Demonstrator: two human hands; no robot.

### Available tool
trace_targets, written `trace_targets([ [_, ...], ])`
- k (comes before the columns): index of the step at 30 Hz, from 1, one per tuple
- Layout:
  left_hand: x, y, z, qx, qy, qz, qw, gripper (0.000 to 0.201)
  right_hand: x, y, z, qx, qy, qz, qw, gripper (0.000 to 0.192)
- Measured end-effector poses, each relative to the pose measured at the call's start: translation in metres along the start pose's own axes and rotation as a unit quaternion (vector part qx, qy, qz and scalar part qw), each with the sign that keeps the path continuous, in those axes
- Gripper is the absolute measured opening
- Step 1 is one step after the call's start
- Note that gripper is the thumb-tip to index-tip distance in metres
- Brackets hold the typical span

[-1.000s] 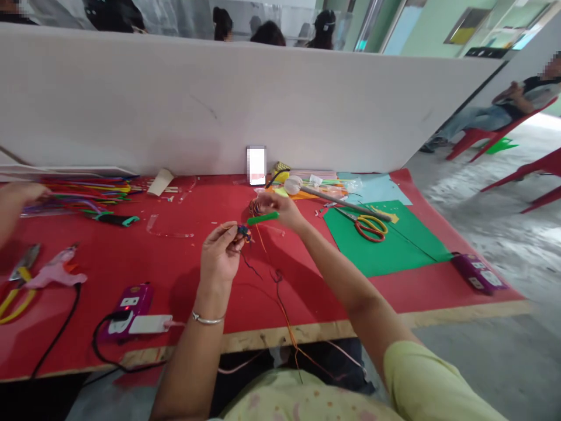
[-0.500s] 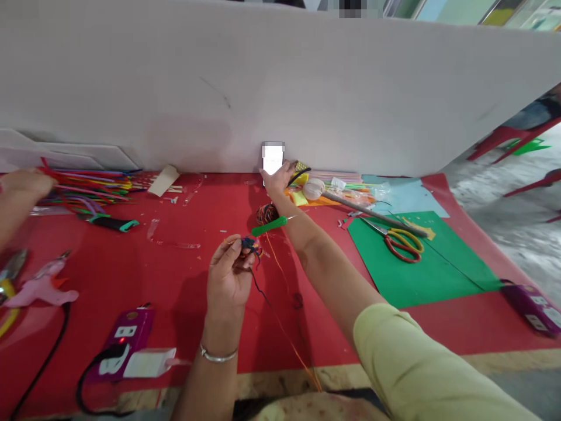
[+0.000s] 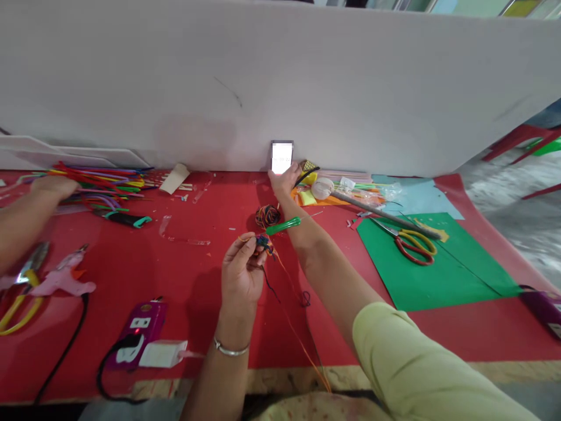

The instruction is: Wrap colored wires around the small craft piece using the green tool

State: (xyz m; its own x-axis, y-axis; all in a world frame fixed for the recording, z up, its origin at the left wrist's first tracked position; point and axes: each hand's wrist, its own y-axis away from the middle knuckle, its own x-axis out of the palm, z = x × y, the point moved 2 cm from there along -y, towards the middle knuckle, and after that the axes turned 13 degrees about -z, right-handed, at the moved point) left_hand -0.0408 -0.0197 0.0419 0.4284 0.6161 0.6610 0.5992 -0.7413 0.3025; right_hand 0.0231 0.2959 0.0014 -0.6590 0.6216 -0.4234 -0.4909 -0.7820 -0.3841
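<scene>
A small knotted bundle of dark blue and orange thread (image 3: 264, 242) is pinched between the thumb and fingers of the left hand (image 3: 242, 266), raised over the red-covered desk (image 3: 333, 333). Just beyond those fingertips, a slim tool with a glossy green handle and thin metal tip (image 3: 283, 225) is seen, handle end beside the bundle, tip pointed toward the right forearm. A round ball of multicoloured thread (image 3: 267, 216) is placed slightly farther out, between the two hands. Loose orange strands (image 3: 307, 349) are trailed from near the left hand down to the desk's front edge.

The right hand (image 3: 284, 177) is extended to the lit, dark-edged phone (image 3: 281, 156), propped against the white panel (image 3: 350, 88); its lower part is touched, but whether it is gripped cannot be told. Right of the right hand, scissors with red and yellow handles (image 3: 412, 252) are laid on a flat green sheet (image 3: 442, 286). Well left of both hands, coloured fuzzy-looking stems (image 3: 103, 182) are being handled by a co-worker's hand (image 3: 55, 187).
</scene>
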Motion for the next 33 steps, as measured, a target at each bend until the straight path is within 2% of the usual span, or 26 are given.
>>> trace_targets([
  [2,0.003,0.001,0.000,0.004,-0.004,0.001,1.000,0.022,-0.014,-0.001,0.006,-0.004,0.004,0.012,1.000,0.096],
  [4,0.006,0.004,-0.001,0.008,-0.006,0.004,1.000,0.023,-0.043,0.001,0.011,-0.031,-0.014,0.044,0.998,0.093],
  [5,0.008,0.006,-0.002,0.011,-0.007,0.011,1.000,0.024,-0.064,0.006,0.013,-0.057,-0.042,0.078,0.994,0.081],
  [6,0.010,0.009,-0.003,0.015,-0.008,0.019,1.000,0.024,-0.088,0.013,0.014,-0.077,-0.090,0.144,0.982,0.072],
  [7,0.012,0.012,-0.005,0.017,-0.011,0.028,0.999,0.024,-0.115,0.023,0.014,-0.081,-0.151,0.237,0.956,0.066],
  [8,0.014,0.016,-0.006,0.018,-0.017,0.035,0.999,0.025,-0.144,0.037,0.012,-0.071,-0.214,0.349,0.910,0.062],
  [9,0.015,0.020,-0.007,0.017,-0.027,0.039,0.999,0.026,-0.175,0.052,0.011,-0.059,-0.275,0.454,0.845,0.064],
  [10,0.016,0.025,-0.007,0.014,-0.039,0.043,0.998,0.026,-0.205,0.069,0.009,-0.043,-0.322,0.531,0.783,0.066],
  [12,0.018,0.036,-0.008,0.010,-0.069,0.054,0.996,0.026,-0.256,0.097,0.004,0.027,-0.386,0.572,0.724,0.054],
  [13,0.018,0.043,-0.009,0.009,-0.085,0.065,0.994,0.026,-0.275,0.109,0.002,0.062,-0.407,0.574,0.708,0.055],
  [15,0.019,0.056,-0.010,0.013,-0.113,0.095,0.989,0.024,-0.300,0.128,0.000,0.144,-0.454,0.550,0.686,0.056],
  [17,0.018,0.068,-0.011,0.017,-0.136,0.119,0.983,0.024,-0.311,0.141,0.000,0.222,-0.453,0.542,0.672,0.059],
  [20,0.016,0.083,-0.015,0.022,-0.165,0.138,0.976,0.027,-0.319,0.155,-0.002,0.294,-0.405,0.553,0.666,0.054],
  [23,0.016,0.094,-0.018,0.029,-0.171,0.150,0.973,0.029,-0.327,0.165,-0.003,0.301,-0.406,0.515,0.692,0.056],
  [25,0.017,0.099,-0.018,0.025,-0.162,0.156,0.974,0.034,-0.333,0.171,-0.002,0.264,-0.441,0.442,0.735,0.059],
  [29,0.017,0.105,-0.013,-0.006,-0.140,0.147,0.979,0.035,-0.344,0.185,0.000,0.129,-0.455,0.293,0.831,0.057],
  [31,0.016,0.107,-0.011,-0.009,-0.131,0.140,0.981,0.033,-0.347,0.191,0.001,0.089,-0.441,0.260,0.854,0.056],
  [33,0.015,0.108,-0.011,-0.006,-0.125,0.138,0.983,0.033,-0.348,0.192,-0.001,0.078,-0.434,0.259,0.859,0.057],
])
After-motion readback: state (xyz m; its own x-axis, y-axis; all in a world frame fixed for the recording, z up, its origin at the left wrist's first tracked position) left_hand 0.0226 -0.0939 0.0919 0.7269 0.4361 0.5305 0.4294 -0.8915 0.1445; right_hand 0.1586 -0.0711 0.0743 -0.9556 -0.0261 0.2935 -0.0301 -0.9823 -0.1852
